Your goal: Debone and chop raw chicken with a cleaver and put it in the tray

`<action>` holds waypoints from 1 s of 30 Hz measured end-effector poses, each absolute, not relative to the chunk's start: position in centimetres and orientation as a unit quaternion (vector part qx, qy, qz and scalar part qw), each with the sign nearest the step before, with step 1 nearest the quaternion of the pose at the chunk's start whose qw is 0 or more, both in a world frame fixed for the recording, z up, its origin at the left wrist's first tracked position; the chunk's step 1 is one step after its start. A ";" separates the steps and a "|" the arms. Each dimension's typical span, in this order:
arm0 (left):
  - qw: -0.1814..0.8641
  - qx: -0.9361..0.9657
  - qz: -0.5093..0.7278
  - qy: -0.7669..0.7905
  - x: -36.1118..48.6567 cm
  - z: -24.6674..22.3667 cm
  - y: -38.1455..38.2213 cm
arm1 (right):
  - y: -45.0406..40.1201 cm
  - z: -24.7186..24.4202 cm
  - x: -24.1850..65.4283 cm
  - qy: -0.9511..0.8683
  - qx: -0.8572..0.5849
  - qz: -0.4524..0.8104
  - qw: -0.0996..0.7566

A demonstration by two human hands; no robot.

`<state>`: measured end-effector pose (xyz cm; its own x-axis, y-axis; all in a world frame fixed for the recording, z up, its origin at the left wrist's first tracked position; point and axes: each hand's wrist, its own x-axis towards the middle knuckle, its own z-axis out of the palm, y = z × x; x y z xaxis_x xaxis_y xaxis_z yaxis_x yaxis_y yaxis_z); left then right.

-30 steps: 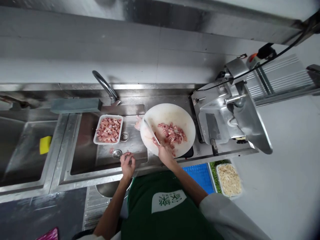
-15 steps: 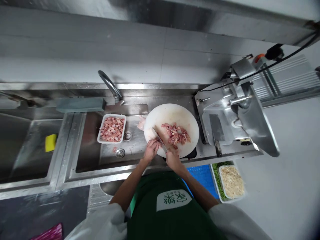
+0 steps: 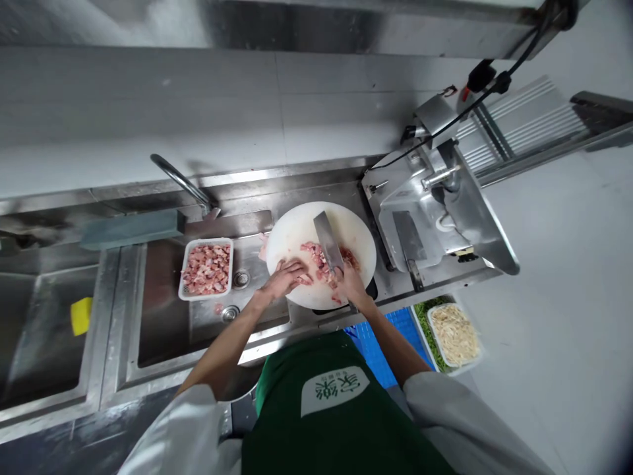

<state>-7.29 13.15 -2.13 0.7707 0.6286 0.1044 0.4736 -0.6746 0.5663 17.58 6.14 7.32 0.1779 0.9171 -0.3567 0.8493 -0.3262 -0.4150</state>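
On a round white cutting board (image 3: 291,227) lie pieces of raw meat (image 3: 315,254). My right hand (image 3: 350,284) is closed around the handle of a cleaver (image 3: 326,236), whose broad blade slants across the meat and points toward the wall. More dark red meat shows to the right of the blade, partly covered by my right hand. At the board's left side rests my left hand (image 3: 285,277), its fingers stretched out and the thumb apart. Its fingertips touch a small pink piece of meat (image 3: 304,280). The palm side is hidden.
In the sink at left stands a white basket (image 3: 230,264) of chopped meat. A faucet (image 3: 182,178) arches behind it. Right of the board is a metal slicing machine (image 3: 438,178), with a second cleaver (image 3: 409,241) lying in front. Below right sits a tub of pale shreds (image 3: 455,333).
The cleaver has moved right from beside my left fingers to over the meat pile, blade turned broadside. My left hand has spread from a curled grip. The whole view has shifted.
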 end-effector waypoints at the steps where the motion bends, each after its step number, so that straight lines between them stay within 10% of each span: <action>1: 0.253 0.898 0.152 0.326 -6.6 -2.3 13.2 | 5.4 7.3 18.0 -0.570 -0.771 0.278 0.059; 10: 0.197 0.757 0.358 0.509 -3.4 -3.9 5.0 | 1.3 7.4 15.8 -0.588 -0.750 0.302 -0.014; 17: 0.213 0.752 0.398 0.480 -3.9 -4.6 5.6 | 4.6 9.5 13.5 -0.622 -0.749 0.203 0.109; 30: 0.219 0.735 0.424 0.482 -4.1 -5.1 6.1 | 1.4 8.9 15.6 -0.628 -0.720 0.290 -0.057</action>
